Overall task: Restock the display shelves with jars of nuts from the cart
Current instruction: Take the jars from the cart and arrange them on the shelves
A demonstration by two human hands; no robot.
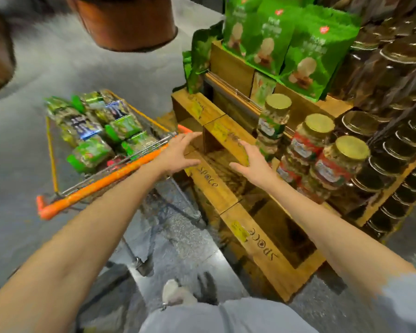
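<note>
A wire cart [58, 188] with an orange handle stands at the left, holding several green and blue lidded jars of nuts [91, 152]. Wooden display shelves [216, 186] made of crates fill the centre and right. Gold-lidded jars [274, 123] stand on the right part of the shelf, one green-labelled, others red-labelled [329, 169]. My left hand [178, 152] hovers open just past the cart handle, fingers spread. My right hand [252, 162] is open over an empty crate, close to the green-labelled jar. Neither hand holds anything.
Green snack pouches [305, 58] stand on the upper shelf. Dark-lidded jars [394, 150] are stacked at the far right. Brown barrels [130, 22] sit on the grey floor behind the cart. My shoe [175, 294] and trouser leg show at the bottom.
</note>
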